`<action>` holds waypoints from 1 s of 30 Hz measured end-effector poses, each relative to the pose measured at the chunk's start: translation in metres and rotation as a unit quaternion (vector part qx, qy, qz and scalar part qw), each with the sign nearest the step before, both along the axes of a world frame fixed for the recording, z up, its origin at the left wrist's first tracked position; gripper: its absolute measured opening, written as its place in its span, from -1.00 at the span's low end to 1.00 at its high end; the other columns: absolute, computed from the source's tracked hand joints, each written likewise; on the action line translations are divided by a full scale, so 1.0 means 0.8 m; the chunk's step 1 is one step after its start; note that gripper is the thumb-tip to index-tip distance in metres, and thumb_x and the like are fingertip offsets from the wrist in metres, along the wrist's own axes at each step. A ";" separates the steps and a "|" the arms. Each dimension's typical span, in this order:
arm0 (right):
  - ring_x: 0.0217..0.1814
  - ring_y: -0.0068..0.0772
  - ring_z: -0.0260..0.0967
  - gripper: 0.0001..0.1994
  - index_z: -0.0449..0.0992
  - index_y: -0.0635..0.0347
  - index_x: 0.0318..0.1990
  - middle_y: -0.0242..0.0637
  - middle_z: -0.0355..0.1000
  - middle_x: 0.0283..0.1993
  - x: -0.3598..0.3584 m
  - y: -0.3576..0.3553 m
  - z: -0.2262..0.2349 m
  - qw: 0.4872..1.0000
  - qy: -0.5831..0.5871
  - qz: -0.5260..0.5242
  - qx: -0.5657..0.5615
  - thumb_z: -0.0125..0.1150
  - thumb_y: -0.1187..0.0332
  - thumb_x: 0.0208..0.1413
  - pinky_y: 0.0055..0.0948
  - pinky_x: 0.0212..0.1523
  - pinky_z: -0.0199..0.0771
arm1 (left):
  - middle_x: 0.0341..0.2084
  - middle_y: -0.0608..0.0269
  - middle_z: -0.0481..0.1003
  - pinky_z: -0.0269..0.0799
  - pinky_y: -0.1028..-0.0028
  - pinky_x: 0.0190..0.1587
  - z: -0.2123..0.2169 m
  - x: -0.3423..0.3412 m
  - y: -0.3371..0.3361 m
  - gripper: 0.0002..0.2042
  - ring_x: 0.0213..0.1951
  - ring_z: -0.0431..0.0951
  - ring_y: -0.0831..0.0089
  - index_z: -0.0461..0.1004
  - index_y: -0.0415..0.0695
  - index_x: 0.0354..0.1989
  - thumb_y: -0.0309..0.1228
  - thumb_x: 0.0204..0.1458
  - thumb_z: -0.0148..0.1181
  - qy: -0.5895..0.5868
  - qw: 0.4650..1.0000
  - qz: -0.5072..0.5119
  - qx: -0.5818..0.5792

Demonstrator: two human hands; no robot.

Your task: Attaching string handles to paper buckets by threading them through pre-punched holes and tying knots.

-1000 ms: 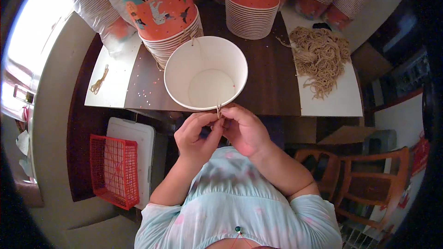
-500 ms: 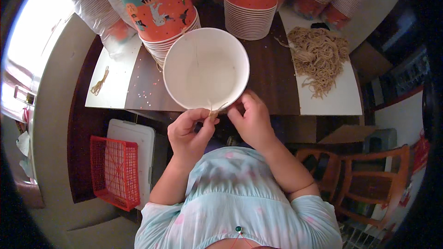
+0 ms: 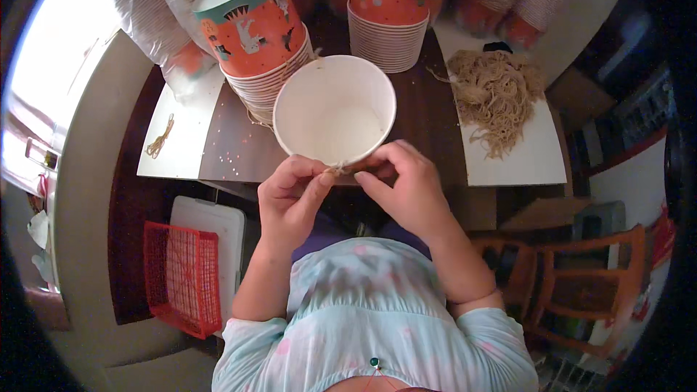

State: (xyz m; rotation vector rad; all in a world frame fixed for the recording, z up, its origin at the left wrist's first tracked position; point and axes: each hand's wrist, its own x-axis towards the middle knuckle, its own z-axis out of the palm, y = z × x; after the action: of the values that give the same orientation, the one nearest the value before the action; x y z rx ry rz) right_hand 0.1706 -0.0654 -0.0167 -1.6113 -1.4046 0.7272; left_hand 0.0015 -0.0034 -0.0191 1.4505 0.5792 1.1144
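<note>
Cup [image 3: 335, 112]: sitting on the table [image 3: 239, 152], mouth facing up
Left hand [image 3: 289, 199]: pinching a string [image 3: 335, 170] at the cup's near rim
Right hand [image 3: 406, 189]: fingers closing on the same rim spot
Noodle-like pile [image 3: 495, 94]: lying right of the cup

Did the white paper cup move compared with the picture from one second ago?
Yes, slightly. The white paper cup has tipped its opening more toward the camera, and its rim now lies a little closer to the stack of orange cups on the left.

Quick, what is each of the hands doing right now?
Left hand: closed, pinching a thin tan string at the rim of the white paper cup.
Right hand: closed on the same string and cup rim.
</note>
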 end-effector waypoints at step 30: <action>-0.26 -0.32 0.32 -0.83 0.48 0.01 -0.52 -0.48 0.40 -0.35 -0.046 0.000 -0.006 0.920 -0.242 -0.055 0.302 0.36 0.43 -0.33 -0.27 -0.11 0.17 | -0.32 0.26 0.37 0.02 0.35 0.12 0.008 0.000 0.007 -0.91 -0.02 0.26 0.37 0.51 -0.20 -0.34 -0.52 0.00 0.10 -0.284 0.955 -0.066 -0.057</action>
State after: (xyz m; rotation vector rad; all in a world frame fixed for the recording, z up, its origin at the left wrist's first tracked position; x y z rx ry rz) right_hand 0.1338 -0.0655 -0.0216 -1.3866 -1.6517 -0.1997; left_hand 0.0014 0.0019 -0.0126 0.9846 0.1338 1.2952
